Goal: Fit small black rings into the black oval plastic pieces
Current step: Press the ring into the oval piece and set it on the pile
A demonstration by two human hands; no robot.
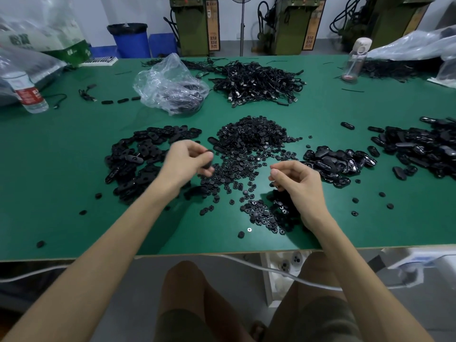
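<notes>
Knees [183, 282] low in the frame, tucked under the green table's [74, 230] near edge. Left hand [187, 161], centre-left and blurred, has its fingers curled round a black oval piece [208, 161]. Right hand [297, 182], centre-right, is curled over the scattered small black rings [251, 144]. Is it pinching one? Cannot tell. A pile of oval pieces [138, 156] lies just left of the rings.
</notes>
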